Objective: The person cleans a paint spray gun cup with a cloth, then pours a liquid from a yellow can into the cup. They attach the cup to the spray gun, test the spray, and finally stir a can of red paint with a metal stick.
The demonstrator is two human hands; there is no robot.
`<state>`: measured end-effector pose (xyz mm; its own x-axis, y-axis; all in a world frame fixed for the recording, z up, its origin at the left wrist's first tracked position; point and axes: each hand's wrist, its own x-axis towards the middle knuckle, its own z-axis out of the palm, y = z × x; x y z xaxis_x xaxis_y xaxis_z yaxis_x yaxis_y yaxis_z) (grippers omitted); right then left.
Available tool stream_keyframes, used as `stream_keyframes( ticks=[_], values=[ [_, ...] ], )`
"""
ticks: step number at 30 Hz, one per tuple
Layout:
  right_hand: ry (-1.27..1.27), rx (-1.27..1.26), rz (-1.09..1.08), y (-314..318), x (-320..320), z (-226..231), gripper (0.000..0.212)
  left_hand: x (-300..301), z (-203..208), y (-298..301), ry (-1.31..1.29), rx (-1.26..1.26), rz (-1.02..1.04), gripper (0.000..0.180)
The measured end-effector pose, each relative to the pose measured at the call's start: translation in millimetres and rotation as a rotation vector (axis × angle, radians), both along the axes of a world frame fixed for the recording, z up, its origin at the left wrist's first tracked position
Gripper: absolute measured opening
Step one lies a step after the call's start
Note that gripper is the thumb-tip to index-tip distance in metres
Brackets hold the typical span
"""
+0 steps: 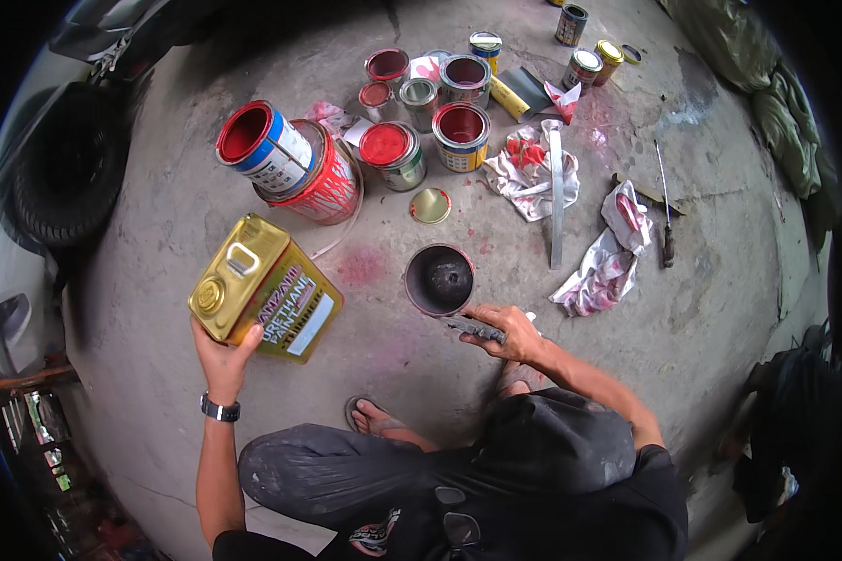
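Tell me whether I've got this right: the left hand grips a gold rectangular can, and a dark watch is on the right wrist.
Not quite: the head view shows the dark watch on the left wrist, not the right. The left hand does grip the gold rectangular can.

From my head, a wide fisheye camera looks steeply down and slightly forward, above and behind my fingers (489,316), near enough that my knees (290,472) fill the near side and floor (515,252) spreads beyond them, edges bending.
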<state>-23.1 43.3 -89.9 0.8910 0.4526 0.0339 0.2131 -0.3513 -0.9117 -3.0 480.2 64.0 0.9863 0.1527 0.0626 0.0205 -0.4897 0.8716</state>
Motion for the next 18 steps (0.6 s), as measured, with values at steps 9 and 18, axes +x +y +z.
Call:
stream_keyframes(
  ticks=[9,18],
  values=[
    [-0.035,0.0,-0.039,-3.7,-5.5,5.6,0.047,86.9,-89.4,62.1,-0.267,0.0,0.368,0.076],
    [0.061,0.032,-0.052,5.9,3.3,23.3,0.044,84.1,-117.2,54.5,-0.266,0.05,0.499,0.089]
  ],
)
